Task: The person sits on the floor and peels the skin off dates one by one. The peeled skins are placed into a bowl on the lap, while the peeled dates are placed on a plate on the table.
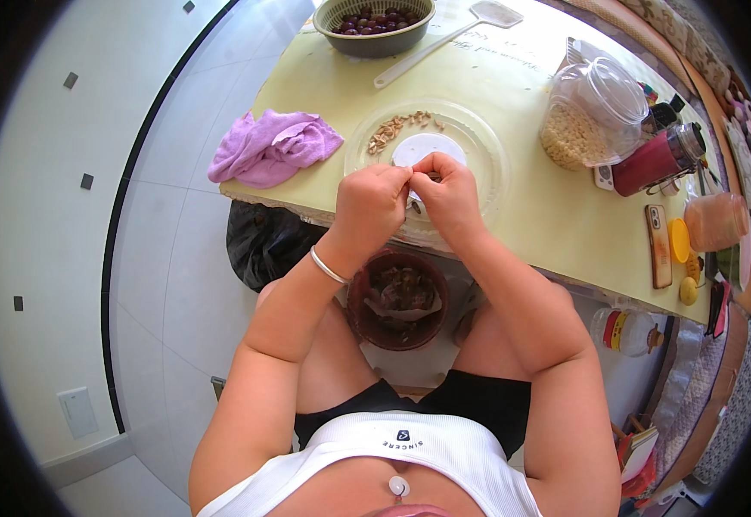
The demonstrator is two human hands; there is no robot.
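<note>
My left hand [369, 202] and my right hand [449, 200] meet fingertip to fingertip over the near edge of a see-through round plate [490, 185]. Both are closed in a pinch; whatever sits between the fingers is too small and covered to make out. On the plate's far left lies a curved row of small pale-brown pieces [386, 134], like shelled kernels. A white disc [427, 148] rests in the plate's middle, partly behind my fingers. Below the table edge, between my knees, stands a dark red bin [369, 317] with scraps and a pale sheet inside.
A crumpled purple cloth [274, 148] lies left of the plate. Farther back are a colander [375, 43] of dark red round fruit and a white fly swatter [431, 53]. At right stand a see-through tub [569, 129], a dark red bottle [651, 162] and a phone [658, 246].
</note>
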